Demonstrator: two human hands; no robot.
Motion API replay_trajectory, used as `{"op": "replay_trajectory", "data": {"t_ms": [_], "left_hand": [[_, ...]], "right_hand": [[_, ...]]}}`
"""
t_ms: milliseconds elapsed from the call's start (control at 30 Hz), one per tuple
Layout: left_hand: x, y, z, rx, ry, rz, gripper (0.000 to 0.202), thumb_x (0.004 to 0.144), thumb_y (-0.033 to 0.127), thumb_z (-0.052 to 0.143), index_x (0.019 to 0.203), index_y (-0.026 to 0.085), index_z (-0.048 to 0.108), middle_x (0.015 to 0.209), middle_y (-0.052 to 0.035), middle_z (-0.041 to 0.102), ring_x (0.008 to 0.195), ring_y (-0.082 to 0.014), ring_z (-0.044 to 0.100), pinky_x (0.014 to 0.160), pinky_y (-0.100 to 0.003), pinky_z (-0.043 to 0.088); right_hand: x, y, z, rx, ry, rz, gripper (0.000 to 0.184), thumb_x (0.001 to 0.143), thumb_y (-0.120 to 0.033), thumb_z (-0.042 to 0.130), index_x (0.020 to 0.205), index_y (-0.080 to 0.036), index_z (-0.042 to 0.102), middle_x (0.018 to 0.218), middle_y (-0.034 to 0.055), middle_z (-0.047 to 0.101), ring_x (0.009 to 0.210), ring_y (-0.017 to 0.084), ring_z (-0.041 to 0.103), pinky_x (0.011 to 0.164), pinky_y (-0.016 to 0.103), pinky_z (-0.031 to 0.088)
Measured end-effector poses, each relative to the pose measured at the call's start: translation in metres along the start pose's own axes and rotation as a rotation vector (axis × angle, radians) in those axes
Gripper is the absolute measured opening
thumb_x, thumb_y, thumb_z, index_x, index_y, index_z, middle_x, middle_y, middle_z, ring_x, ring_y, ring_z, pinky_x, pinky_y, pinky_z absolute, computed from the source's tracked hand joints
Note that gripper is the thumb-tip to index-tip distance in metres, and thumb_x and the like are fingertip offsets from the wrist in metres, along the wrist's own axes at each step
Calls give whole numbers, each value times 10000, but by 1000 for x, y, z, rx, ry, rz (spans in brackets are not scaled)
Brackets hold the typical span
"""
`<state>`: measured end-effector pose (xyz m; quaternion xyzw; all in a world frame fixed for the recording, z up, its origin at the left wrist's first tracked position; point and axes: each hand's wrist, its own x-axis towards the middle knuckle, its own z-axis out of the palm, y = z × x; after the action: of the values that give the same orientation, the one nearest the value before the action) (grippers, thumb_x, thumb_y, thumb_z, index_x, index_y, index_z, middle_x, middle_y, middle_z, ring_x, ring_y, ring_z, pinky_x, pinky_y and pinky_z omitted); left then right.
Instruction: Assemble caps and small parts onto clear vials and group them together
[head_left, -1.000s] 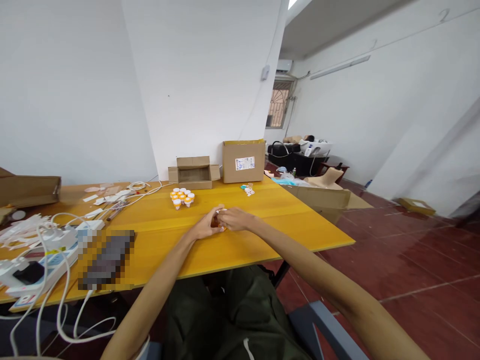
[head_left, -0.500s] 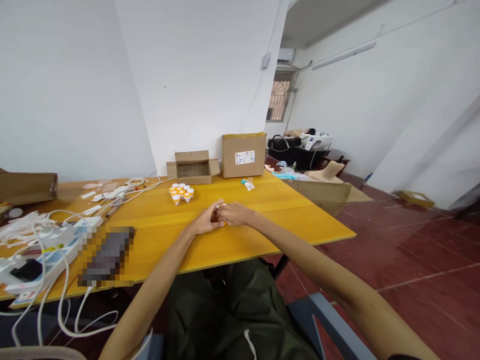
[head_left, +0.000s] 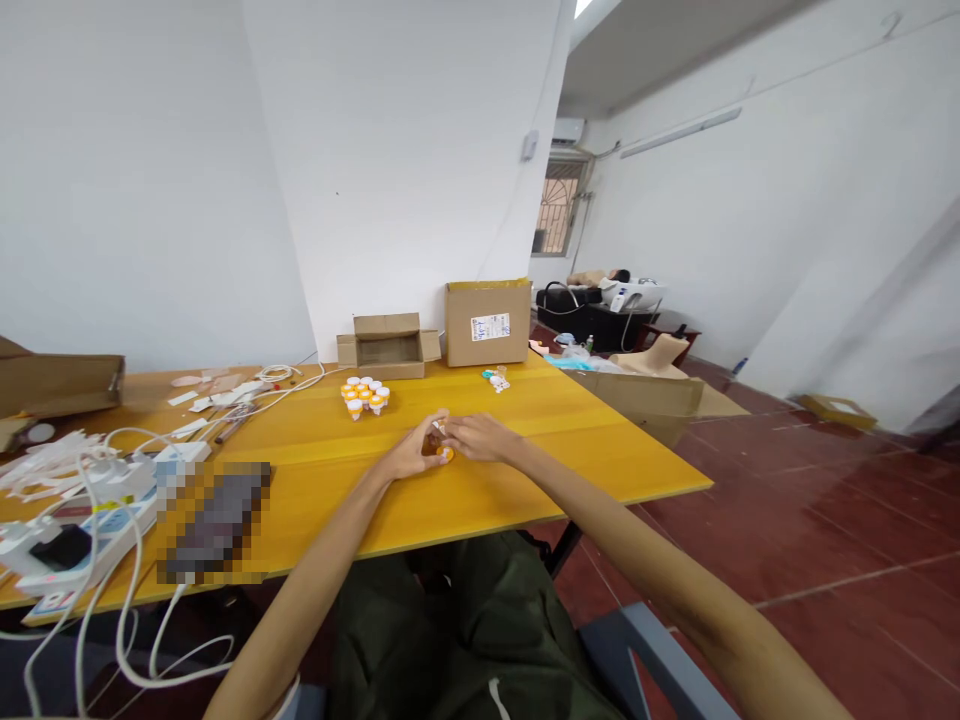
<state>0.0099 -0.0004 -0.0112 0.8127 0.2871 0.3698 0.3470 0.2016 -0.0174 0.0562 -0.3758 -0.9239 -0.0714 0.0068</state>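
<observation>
Both hands meet over the middle of the table (head_left: pixel 525 480). My left hand (head_left: pixel 411 447) is curled, its fingers and thumb closing round a small white piece (head_left: pixel 439 427) that is mostly hidden. My right hand (head_left: pixel 480 438) has its fingers bent together against the same piece from the right. By my left thumb tip, just under the right fingers, shows a small round orange part with a white middle (head_left: pixel 445 454); whether it is joined to the white piece I cannot tell. Beyond my left hand stand several small orange-and-white capped containers (head_left: pixel 365 395) in a cluster.
Small white and teal pieces (head_left: pixel 496 380) lie ahead of my right hand. Behind are an open carton (head_left: pixel 388 350) and a taller labelled box (head_left: pixel 487 325). Power strips (head_left: pixel 112 520), white cables and a blurred dark object (head_left: pixel 217 520) lie left. A carton (head_left: pixel 645 400) stands beyond the table's right edge.
The view has tilted slightly upward. My right fingers have shifted a little on the small piece, and more of the orange part shows below them.
</observation>
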Motion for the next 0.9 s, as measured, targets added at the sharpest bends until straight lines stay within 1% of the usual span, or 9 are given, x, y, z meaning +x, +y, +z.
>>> {"op": "replay_trajectory", "data": {"t_ms": [133,233,267,367,467,700,900], "left_hand": [[0,1,-1,49,1,-6,730,792,338,726,1437,239,399,949,-29,635,916,-185,589,947,-398,476],[-1,3,-1,75,2,-10,676,803,344,711,1410,234,435,939,-28,629,918,-184,574,956,-390,465],[-1,4,-1,80,4,-7,656,809,345,703,1401,228,445,942,-31,629,919,-184,574,955,-388,464],[-1,5,-2,92,7,2,620,822,346,687,1385,219,460,944,-35,631,919,-186,578,953,-382,463],[-1,4,-3,98,11,6,616,826,349,679,1385,221,453,948,-34,632,924,-187,581,959,-381,462],[0,-3,-4,123,25,8,613,837,350,662,1393,226,437,972,-37,637,943,-191,584,974,-384,458],[-1,-5,-5,136,31,8,640,832,329,662,1414,236,411,1005,-44,644,954,-192,585,978,-386,454]], "right_hand": [[-20,10,13,37,44,154,279,1016,-278,402,1162,-163,611,1153,144,682,1026,232,663,788,300,461],[-36,14,30,62,40,274,275,1022,-283,387,1113,-159,614,1082,133,694,978,228,672,787,299,456],[-40,14,35,71,61,314,284,1028,-287,369,1100,-161,613,1056,125,699,976,222,672,795,294,454],[-45,12,45,87,107,407,286,1033,-296,359,1084,-171,611,1089,119,692,990,212,672,800,282,453],[-43,11,48,78,108,424,274,1027,-294,372,1098,-167,604,1130,130,676,1016,223,667,793,284,451],[-34,12,44,117,148,434,217,1007,-244,395,1067,-181,594,1103,111,656,986,204,654,812,286,462],[-19,9,46,136,212,430,201,984,-236,438,1121,-191,579,1180,123,613,1079,219,603,877,308,478]]}}
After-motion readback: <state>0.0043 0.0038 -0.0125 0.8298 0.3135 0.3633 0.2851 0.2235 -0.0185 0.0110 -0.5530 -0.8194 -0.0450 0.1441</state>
